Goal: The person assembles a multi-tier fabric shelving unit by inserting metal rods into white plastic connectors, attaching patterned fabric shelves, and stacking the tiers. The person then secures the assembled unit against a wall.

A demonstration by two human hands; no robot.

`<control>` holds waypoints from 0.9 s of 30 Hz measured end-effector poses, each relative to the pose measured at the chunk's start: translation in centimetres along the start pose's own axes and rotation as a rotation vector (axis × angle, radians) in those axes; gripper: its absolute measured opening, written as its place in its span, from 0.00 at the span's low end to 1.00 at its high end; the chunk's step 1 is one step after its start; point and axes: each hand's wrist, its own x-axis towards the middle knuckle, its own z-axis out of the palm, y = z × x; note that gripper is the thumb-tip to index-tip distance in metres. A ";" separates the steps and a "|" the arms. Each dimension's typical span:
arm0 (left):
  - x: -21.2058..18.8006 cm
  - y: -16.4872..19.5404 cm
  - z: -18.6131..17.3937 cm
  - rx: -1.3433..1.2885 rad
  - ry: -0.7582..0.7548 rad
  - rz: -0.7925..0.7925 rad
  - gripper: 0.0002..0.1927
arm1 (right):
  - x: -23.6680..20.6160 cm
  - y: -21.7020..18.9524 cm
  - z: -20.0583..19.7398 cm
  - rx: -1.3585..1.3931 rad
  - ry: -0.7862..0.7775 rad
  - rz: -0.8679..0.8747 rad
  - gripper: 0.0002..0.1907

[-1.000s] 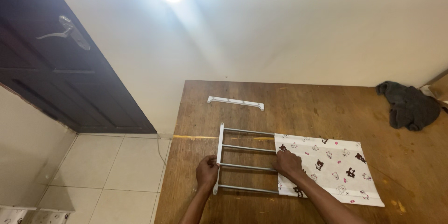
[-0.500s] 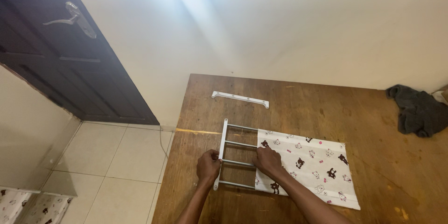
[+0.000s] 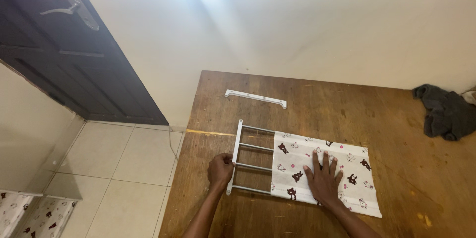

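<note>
Left hand pinches the rack by its near left bar; right hand, fingers spread, presses flat on the printed cloth.

A white bar with small holes is seen lying flat on the wooden surface near its far left corner. A crumpled dark grey cloth is found at the far right edge. Beyond the surface's left edge, a dark door with a metal handle and a pale tiled floor are shown.
</note>
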 end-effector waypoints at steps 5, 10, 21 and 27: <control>0.2 -0.2 0.2 0.003 0.015 -0.013 0.13 | -0.2 -1.9 1.1 0.010 0.036 -0.016 0.42; 0.3 -0.7 0.6 -0.016 0.029 -0.010 0.13 | -0.2 -5.7 1.9 0.070 0.036 -0.032 0.42; 0.6 -1.6 1.2 -0.040 0.015 0.001 0.13 | 0.1 -10.2 3.9 0.150 0.010 -0.136 0.42; 1.3 -2.8 2.1 -0.047 0.017 0.028 0.11 | 3.6 -10.1 3.1 0.143 0.019 -0.146 0.41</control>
